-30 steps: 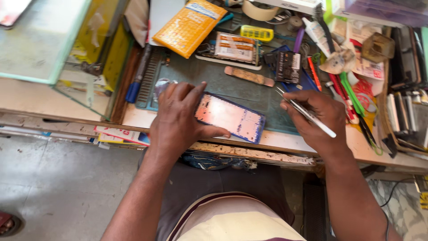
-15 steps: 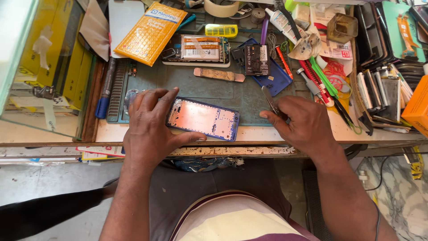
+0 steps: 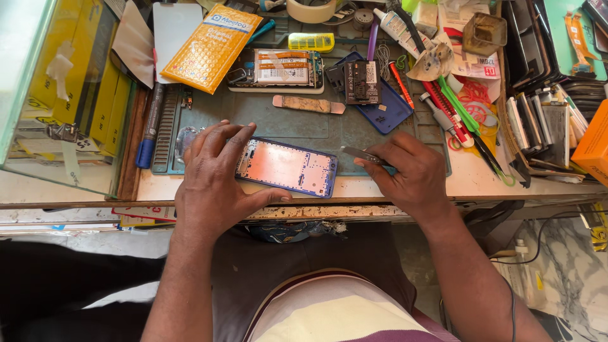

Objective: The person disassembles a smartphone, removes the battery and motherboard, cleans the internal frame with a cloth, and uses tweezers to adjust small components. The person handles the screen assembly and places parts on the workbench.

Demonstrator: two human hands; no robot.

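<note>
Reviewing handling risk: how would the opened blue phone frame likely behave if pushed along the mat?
The phone frame looks flat and thin, so it would probably slide, not roll. Its near edge overhangs the green mat, and the left hand pins it; unpinned, it might skid.

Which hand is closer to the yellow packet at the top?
Left. The left hand rests on the phone frame, below the yellow packet. The right hand, holding a thin tool, is farther off to the right.
</note>
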